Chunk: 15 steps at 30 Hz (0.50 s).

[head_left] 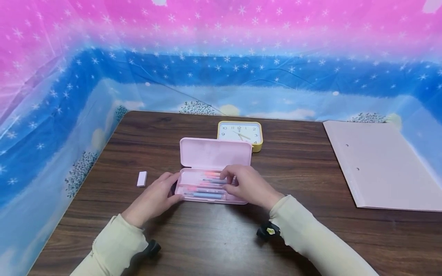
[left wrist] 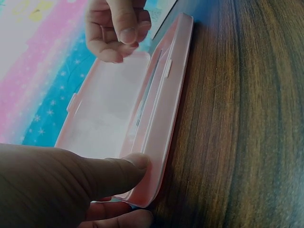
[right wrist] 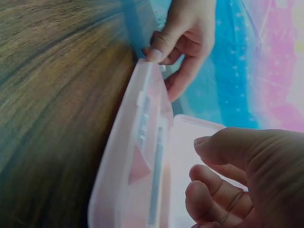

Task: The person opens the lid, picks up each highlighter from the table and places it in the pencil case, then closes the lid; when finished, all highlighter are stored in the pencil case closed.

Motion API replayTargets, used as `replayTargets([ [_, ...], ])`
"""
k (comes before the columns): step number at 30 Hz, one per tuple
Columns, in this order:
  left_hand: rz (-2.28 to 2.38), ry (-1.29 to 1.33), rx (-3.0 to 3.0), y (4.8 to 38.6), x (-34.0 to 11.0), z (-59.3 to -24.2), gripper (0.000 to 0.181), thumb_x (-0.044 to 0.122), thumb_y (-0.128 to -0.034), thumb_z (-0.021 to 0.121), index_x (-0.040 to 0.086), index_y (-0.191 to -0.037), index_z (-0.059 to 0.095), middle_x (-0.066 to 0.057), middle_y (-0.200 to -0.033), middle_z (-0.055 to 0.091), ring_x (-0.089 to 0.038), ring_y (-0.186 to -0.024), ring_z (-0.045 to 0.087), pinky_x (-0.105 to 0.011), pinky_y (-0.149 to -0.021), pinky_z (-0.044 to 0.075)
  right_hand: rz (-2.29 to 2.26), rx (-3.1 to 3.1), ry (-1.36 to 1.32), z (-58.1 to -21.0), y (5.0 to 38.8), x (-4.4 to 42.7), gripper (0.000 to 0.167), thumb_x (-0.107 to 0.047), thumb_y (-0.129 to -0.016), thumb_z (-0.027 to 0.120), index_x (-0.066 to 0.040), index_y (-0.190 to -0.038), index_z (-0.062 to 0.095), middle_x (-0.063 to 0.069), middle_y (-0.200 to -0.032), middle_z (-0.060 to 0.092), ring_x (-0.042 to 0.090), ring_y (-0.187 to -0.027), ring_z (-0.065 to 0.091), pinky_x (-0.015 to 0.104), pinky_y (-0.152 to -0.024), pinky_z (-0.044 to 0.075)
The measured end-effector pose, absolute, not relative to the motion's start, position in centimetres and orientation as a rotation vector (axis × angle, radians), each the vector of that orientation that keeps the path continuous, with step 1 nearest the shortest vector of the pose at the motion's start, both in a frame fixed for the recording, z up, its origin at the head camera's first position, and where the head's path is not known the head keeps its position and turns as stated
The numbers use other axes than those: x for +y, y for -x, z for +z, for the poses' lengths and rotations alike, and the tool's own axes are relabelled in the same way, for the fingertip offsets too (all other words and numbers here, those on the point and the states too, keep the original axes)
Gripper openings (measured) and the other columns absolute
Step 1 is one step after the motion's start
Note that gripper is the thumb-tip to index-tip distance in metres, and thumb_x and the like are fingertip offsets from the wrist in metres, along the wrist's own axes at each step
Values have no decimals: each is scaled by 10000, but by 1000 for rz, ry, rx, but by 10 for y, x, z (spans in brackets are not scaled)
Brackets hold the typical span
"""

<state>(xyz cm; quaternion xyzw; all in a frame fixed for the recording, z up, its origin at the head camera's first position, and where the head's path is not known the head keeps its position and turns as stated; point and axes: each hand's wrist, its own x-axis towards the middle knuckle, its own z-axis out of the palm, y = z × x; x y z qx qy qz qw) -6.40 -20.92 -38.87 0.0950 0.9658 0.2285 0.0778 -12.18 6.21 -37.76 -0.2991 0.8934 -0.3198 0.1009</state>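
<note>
A pink pencil case [head_left: 215, 152] lies on the table with its lid raised at the back. Several pens [head_left: 208, 195] sit inside it, in two compartments split by a divider. My left hand [head_left: 152, 200] grips the case's left end, the thumb [left wrist: 135, 161] pressing its front wall and the fingers on the far side. Above the right part of the case hovers my right hand [head_left: 252, 186], its fingers loosely bent. In the right wrist view a gap shows between right thumb and fingertips [right wrist: 197, 190], with nothing in it. One grey pen [right wrist: 156, 175] lies below that hand.
Just behind the lid stands a yellow-framed clock [head_left: 241, 132], partly hidden by it. A white eraser [head_left: 142, 179] lies left of the case. At the right is a large pale folder [head_left: 390, 165] with punched holes. Patterned cloth [head_left: 221, 65] hangs around the dark wooden table [head_left: 214, 237].
</note>
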Motion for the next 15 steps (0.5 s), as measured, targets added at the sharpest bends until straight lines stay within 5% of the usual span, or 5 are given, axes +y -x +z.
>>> replayTargets([
  [15, 692, -284, 2900, 64, -209, -389, 671, 226, -867, 764, -18, -1420, 473, -164, -1204, 581, -225, -927, 574, -417, -829, 539, -1121, 2742, 784, -344, 144, 90, 176, -138, -887, 707, -100, -1058, 686, -18, -847, 645, 130, -713, 577, 278, -644, 487],
])
